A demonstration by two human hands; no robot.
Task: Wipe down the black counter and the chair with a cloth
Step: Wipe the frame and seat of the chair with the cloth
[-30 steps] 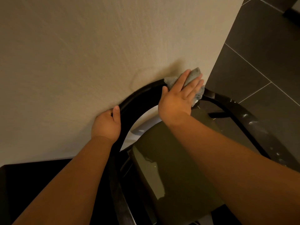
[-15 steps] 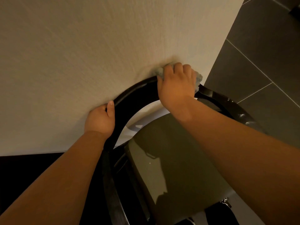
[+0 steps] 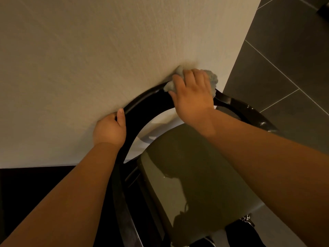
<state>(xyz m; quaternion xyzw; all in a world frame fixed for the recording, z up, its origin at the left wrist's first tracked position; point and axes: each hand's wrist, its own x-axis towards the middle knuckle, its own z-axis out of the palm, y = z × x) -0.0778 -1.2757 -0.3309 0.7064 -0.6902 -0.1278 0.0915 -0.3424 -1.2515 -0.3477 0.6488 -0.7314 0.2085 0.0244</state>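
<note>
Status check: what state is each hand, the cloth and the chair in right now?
left hand: grips the curved black chair backrest, left of its top.
right hand: fingers curled over the crumpled grey cloth, pressing it onto the backrest's top.
crumpled grey cloth: bunched under the right hand, beside the beige wall.
curved black chair backrest: held, pale smears on its right end.
glossy olive seat: bare, shiny.

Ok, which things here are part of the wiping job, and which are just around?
Part of the job: cloth, held by the right hand; chair, gripped by the left hand.
Just around: wall, floor tiles.
</note>
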